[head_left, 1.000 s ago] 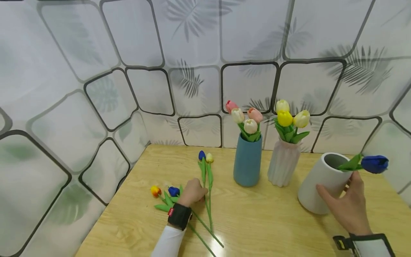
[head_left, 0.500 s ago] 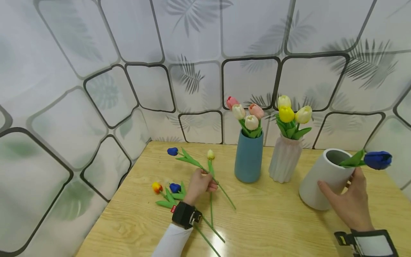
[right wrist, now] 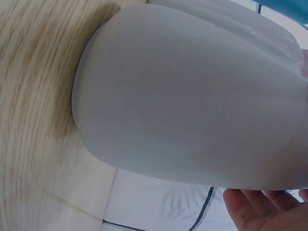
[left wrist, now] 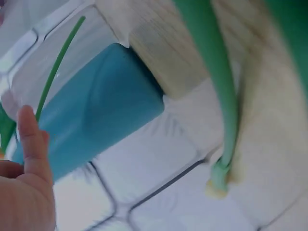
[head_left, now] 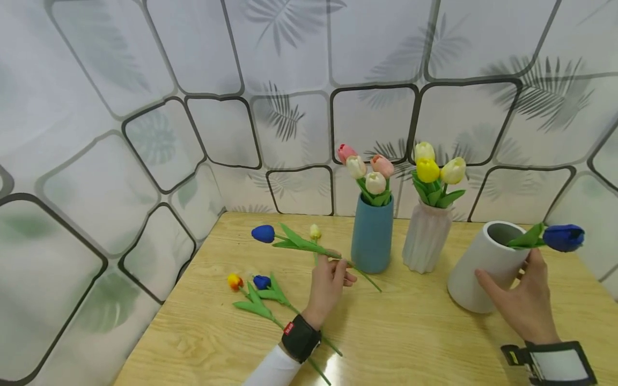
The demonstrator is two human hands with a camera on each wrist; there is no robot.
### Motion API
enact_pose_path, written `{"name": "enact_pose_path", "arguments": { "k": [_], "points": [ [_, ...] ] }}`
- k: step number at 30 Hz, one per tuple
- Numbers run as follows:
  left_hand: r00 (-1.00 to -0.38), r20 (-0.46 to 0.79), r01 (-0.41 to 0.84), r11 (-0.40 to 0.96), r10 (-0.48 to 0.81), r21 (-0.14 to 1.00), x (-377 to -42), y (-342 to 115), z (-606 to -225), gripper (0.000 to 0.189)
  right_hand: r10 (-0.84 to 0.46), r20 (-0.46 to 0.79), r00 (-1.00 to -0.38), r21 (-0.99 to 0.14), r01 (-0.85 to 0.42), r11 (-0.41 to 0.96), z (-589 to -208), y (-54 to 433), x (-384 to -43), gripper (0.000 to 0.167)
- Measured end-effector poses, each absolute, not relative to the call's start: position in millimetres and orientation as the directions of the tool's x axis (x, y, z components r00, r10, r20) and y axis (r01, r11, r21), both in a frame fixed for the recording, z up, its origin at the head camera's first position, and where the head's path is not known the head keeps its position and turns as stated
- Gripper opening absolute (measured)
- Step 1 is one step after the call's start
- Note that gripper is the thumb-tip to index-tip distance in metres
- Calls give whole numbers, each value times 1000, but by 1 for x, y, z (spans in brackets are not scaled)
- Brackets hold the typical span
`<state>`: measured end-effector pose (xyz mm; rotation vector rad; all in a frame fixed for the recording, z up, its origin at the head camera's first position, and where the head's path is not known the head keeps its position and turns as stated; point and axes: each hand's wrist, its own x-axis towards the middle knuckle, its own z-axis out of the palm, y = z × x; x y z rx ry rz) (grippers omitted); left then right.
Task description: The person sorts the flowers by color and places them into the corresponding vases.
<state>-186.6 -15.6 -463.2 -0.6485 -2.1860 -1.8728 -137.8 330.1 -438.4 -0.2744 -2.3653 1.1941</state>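
My left hand [head_left: 328, 284] pinches the stem of a blue tulip [head_left: 263, 234] above the table, its bloom pointing left and the stem end reaching right toward the blue vase. Below it lies a pale yellow tulip [head_left: 315, 232], partly hidden by the hand. My right hand [head_left: 526, 300] grips a white vase [head_left: 475, 279] around its side, the vase tilted to the right. From its mouth leans another blue tulip [head_left: 564, 238]. In the right wrist view the white vase [right wrist: 192, 101] fills most of the picture, with fingertips [right wrist: 240, 204] along its lower edge.
A blue vase [head_left: 372, 236] with pink and white tulips stands near the back edge. Beside it is a ribbed pale vase [head_left: 427, 238] with yellow and cream tulips. An orange-yellow tulip [head_left: 235, 282] and a blue tulip [head_left: 262, 282] lie on the table at left.
My left hand has picked the blue tulip up from beside the pale yellow one and carried it rightward, its bloom swinging left. The right hand keeps its grip on the white vase.
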Motion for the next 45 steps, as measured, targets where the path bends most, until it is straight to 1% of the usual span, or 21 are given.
{"name": "enact_pose_path", "arguments": {
  "k": [2, 3, 5, 6, 7, 8, 9, 10, 12, 13, 14, 15, 16, 18, 21, 26, 31, 34, 39, 42, 45],
  "points": [
    [-843, 482, 529, 204, 241, 824, -182, -10, -461, 17, 380, 317, -869, -796, -26, 605, -438, 330, -138, 96],
    [-811, 525, 582, 262, 260, 770, -180, -7, -460, 15, 382, 316, -869, -796, -23, 605, -437, 330, -138, 96],
    [-725, 617, 684, 421, 305, 595, -177, -1, -457, 11, 382, 316, -869, -792, -20, 610, -437, 330, -138, 95],
    [-668, 657, 719, 531, 349, 449, -175, 2, -455, 9, 382, 317, -868, -790, -20, 612, -437, 330, -138, 95],
    [-625, 657, 702, 672, 422, 237, -173, 4, -453, 5, 381, 319, -868, -788, -20, 615, -436, 330, -138, 95],
    [-584, 640, 615, 787, 499, -53, -172, 6, -452, 5, 382, 320, -867, -788, -20, 616, -436, 330, -138, 95],
    [-541, 650, 601, 786, 535, -146, -171, 8, -451, 5, 383, 322, -866, -786, -19, 618, -436, 330, -137, 95],
    [-515, 653, 615, 770, 555, -170, -170, 9, -451, 6, 383, 323, -865, -785, -20, 619, -436, 330, -137, 95],
    [-471, 645, 676, 716, 602, -174, -168, 11, -452, 11, 388, 324, -863, -785, -16, 619, -436, 330, -137, 95],
    [-467, 643, 729, 675, 607, -108, -167, 13, -452, 14, 388, 321, -864, -786, -14, 618, -437, 330, -137, 95],
    [-451, 675, 808, 588, 585, 30, -167, 15, -452, 18, 389, 320, -864, -786, -12, 618, -437, 329, -138, 95],
    [-428, 715, 858, 497, 553, 129, -166, 17, -451, 24, 388, 317, -865, -787, -11, 617, -437, 328, -138, 95],
    [-410, 718, 862, 496, 562, 104, -164, 19, -449, 27, 386, 314, -868, -788, -12, 615, -438, 328, -138, 95],
    [-362, 715, 855, 519, 599, -3, -163, 26, -442, 28, 380, 310, -871, -791, -15, 611, -439, 327, -138, 95],
    [-289, 732, 846, 522, 617, -106, -161, 39, -428, 23, 371, 308, -876, -795, -23, 606, -440, 328, -137, 96],
    [-144, 794, 868, 460, 591, -185, -165, 65, -399, 10, 365, 321, -874, -786, -31, 617, -438, 329, -136, 98],
    [-49, 808, 913, 354, 587, -201, -167, 85, -373, 17, 370, 338, -866, -781, -38, 623, -437, 330, -136, 99],
    [0, 810, 920, 317, 587, -230, -168, 97, -365, 16, 370, 347, -862, -781, -47, 623, -437, 331, -137, 100],
    [52, 814, 903, 321, 579, -285, -169, 112, -358, 13, 368, 365, -856, -781, -66, 621, -438, 330, -137, 99],
    [46, 807, 913, 303, 589, -273, -170, 118, -355, 13, 364, 374, -853, -780, -76, 621, -439, 330, -136, 97],
    [10, 784, 926, 290, 621, -242, -169, 123, -351, 14, 344, 377, -860, -780, -94, 619, -439, 331, -136, 97]
  ]
}}
